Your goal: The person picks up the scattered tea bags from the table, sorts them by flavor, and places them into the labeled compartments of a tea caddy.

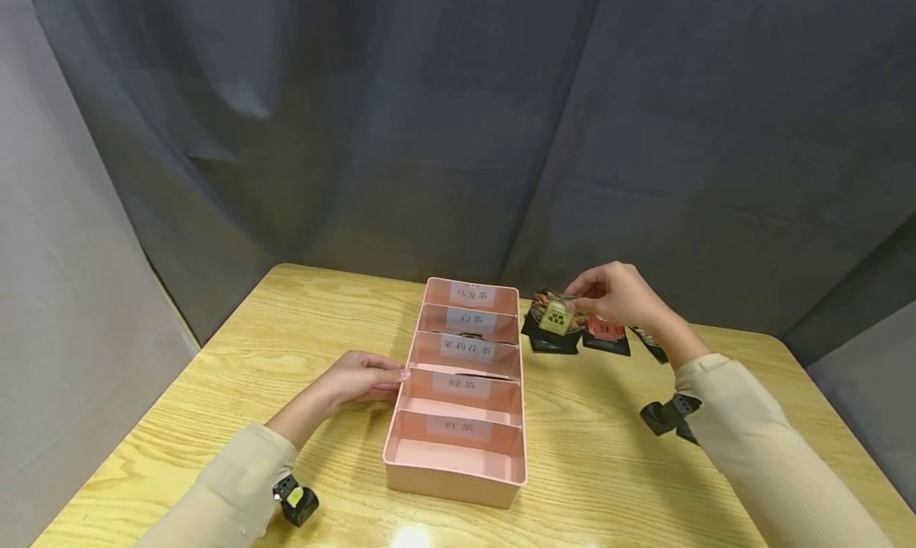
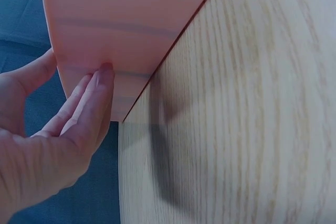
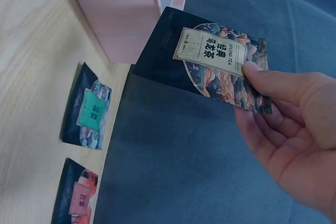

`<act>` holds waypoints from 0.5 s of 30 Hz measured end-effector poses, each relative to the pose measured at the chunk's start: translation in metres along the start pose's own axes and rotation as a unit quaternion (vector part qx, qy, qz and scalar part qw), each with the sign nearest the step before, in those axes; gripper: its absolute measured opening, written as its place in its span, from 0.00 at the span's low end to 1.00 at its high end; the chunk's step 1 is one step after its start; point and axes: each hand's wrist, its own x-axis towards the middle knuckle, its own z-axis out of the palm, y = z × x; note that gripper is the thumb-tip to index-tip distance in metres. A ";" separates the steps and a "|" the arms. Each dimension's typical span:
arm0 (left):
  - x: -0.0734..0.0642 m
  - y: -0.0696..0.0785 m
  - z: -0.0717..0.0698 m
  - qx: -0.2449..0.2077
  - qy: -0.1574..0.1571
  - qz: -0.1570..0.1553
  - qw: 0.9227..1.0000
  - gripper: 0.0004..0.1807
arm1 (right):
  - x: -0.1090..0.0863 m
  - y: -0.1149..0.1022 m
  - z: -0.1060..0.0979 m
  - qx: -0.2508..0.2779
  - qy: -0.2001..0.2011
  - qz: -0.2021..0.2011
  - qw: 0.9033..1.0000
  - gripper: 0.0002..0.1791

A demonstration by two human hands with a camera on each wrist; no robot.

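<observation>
In the head view my right hand pinches a dark tea packet by one end, above the table and right of the box. The right wrist view shows its yellow label reading OOLONG TEA, with the thumb on its printed face. A pink divided box has several compartments in a row, each with a white paper label. My left hand holds the box's left wall. Its thumb is at the rim, and its fingers lie against the outer side.
On the wooden table, a green-labelled packet and a red-labelled packet lie right of the box. Another packet is partly hidden by the right forearm. A dark curtain hangs behind the table.
</observation>
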 end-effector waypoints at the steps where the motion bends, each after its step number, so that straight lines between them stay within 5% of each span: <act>1: 0.000 0.000 0.000 -0.001 0.001 0.000 1.000 0.22 | 0.002 -0.001 0.000 -0.001 0.002 -0.001 1.000 0.06; 15: -0.001 0.002 -0.001 -0.002 -0.001 0.000 1.000 0.23 | 0.037 -0.017 -0.002 -0.031 0.034 -0.044 0.998 0.06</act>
